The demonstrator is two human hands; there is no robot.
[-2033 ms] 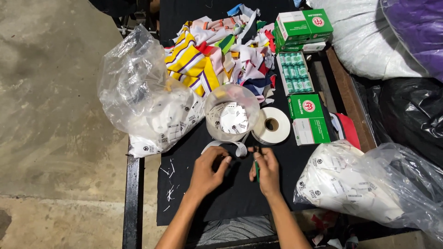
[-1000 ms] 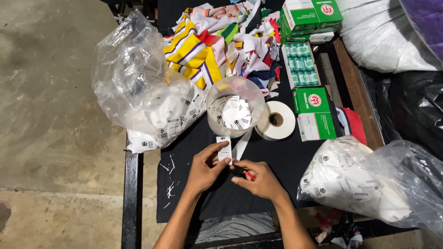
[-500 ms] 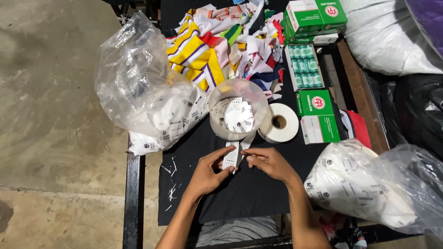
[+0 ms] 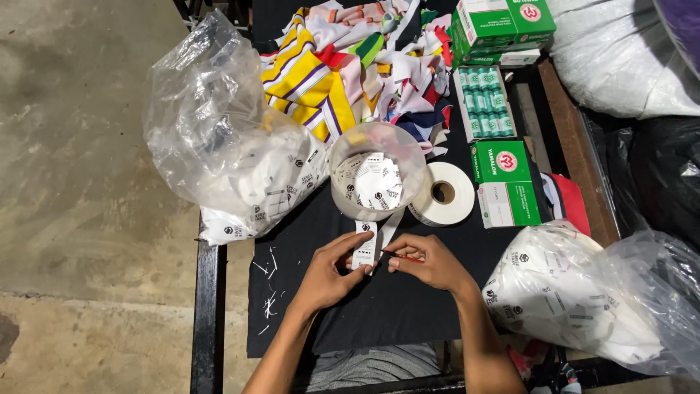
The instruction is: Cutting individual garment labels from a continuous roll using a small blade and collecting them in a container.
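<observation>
Green boxes (image 4: pixel 507 182) line the surface's right edge while my left hand (image 4: pixel 328 273) pinches a white printed tag (image 4: pixel 364 246) and my right hand (image 4: pixel 430 261) grips a red tool (image 4: pixel 405 256).

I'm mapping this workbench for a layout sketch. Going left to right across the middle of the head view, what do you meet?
Clear plastic bag of white labels → clear round tub of labels → roll of white tape → green and white box → black bag at the right edge.

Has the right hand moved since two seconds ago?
Yes. The right hand has come up toward the clear tub and tape roll.
</observation>
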